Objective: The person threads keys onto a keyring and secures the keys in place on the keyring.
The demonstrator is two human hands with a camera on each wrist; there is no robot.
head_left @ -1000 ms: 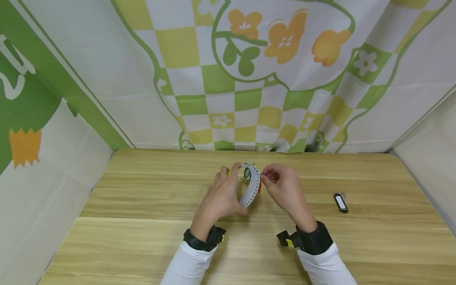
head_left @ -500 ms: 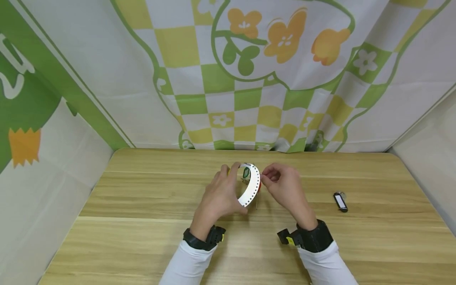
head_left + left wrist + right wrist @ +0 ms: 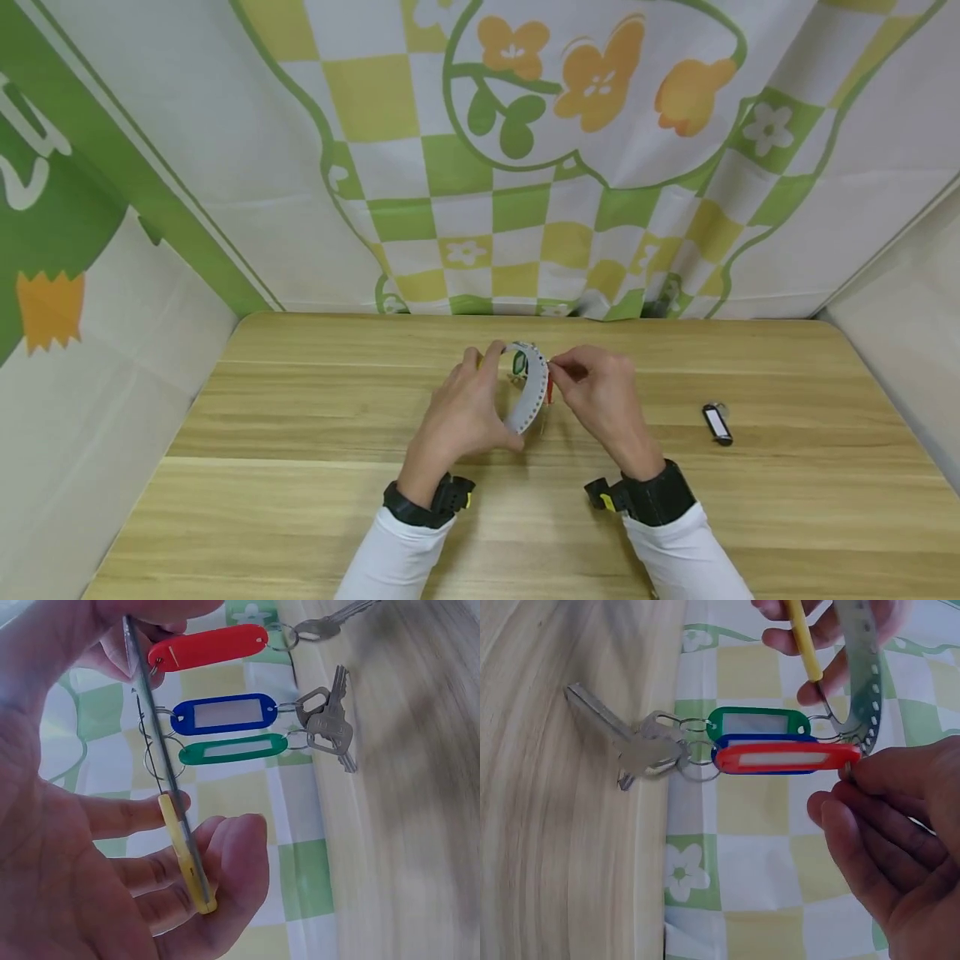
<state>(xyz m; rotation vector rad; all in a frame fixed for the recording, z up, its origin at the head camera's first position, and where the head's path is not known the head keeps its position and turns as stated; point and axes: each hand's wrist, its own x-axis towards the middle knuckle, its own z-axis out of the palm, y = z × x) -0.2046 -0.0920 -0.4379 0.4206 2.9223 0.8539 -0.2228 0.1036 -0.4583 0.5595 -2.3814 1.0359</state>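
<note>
My left hand grips a curved metal plate with a row of small holes along its edge and a yellow handle. My right hand pinches the small ring end of a red key tag, right at the plate's perforated edge. A blue key tag and a green key tag hang by rings from the plate. Below them dangle metal keys, and another key hangs from the red tag. Fingertips partly hide the red tag's ring.
A black key tag with a white label and a ring lies on the wooden table, to the right of my right hand. Behind the table's back edge hangs a patterned curtain.
The plate has tilted slightly, its face turning from bright white to grey. The red tag shows more below my right fingertips. Both hands stay almost in place.
</note>
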